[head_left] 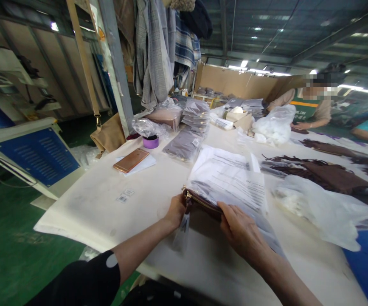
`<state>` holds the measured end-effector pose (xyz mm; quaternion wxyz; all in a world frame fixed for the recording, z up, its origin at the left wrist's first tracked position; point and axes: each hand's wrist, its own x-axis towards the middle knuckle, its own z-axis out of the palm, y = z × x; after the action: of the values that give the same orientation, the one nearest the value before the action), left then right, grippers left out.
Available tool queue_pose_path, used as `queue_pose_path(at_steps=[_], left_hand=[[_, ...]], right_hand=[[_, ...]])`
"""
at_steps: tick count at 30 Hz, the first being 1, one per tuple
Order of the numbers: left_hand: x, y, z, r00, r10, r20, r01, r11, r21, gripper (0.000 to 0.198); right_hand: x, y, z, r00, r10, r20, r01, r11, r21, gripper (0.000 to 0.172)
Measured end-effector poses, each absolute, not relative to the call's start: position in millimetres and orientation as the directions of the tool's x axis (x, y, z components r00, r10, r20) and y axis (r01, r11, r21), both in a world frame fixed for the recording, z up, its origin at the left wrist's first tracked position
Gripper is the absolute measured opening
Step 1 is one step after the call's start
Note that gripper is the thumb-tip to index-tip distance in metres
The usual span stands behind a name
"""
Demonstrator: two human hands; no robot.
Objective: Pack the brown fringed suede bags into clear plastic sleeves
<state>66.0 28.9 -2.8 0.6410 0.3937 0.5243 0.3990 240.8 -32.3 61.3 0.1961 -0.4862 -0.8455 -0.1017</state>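
My left hand [175, 211] pinches the near left corner of a brown zippered pouch [203, 212] that lies on the white table [107, 199], at the edge of a clear plastic bag [231, 180] printed with text. My right hand [239, 227] rests on top of the pouch with its fingers curled over the bag's opening. The pouch sits partly inside the bag, so its far end is hidden under the plastic.
A rose-gold phone [130, 160] lies on paper at the left, next to a purple tape roll [150, 141]. Stacks of bagged grey items [196, 114] stand behind. Brown fringed bags [330, 172] and loose plastic [324, 204] lie to the right. Another person [311, 108] works at the far side.
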Motion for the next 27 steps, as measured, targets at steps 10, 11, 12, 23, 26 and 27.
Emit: queue_pose_path(at_steps=[10, 11, 12, 23, 26, 27], left_hand=[[36, 15, 7, 0.294, 0.953, -0.075, 0.321, -0.025, 0.947, 0.009], [33, 14, 6, 0.307, 0.950, -0.048, 0.338, -0.062, 0.939, 0.013], [32, 15, 5, 0.318, 0.948, -0.028, 0.348, -0.089, 0.933, 0.015], [59, 29, -28, 0.411, 0.907, -0.086, 0.075, 0.060, 0.995, 0.022], [68, 36, -35, 0.445, 0.881, -0.160, -0.034, 0.195, 0.980, 0.031], [70, 39, -36, 0.455, 0.873, -0.176, -0.060, 0.227, 0.972, 0.032]], right_hand=[[237, -40, 50, -0.528, 0.675, 0.515, 0.811, 0.580, 0.072, 0.034], [236, -41, 49, -0.532, 0.672, 0.516, 0.810, 0.582, 0.076, 0.035], [236, -42, 48, -0.532, 0.672, 0.516, 0.810, 0.581, 0.079, 0.035], [244, -37, 57, -0.510, 0.690, 0.514, 0.827, 0.558, 0.070, 0.032], [244, -36, 58, -0.516, 0.686, 0.514, 0.820, 0.568, 0.065, 0.033], [244, -36, 59, -0.516, 0.683, 0.517, 0.820, 0.568, 0.067, 0.032]])
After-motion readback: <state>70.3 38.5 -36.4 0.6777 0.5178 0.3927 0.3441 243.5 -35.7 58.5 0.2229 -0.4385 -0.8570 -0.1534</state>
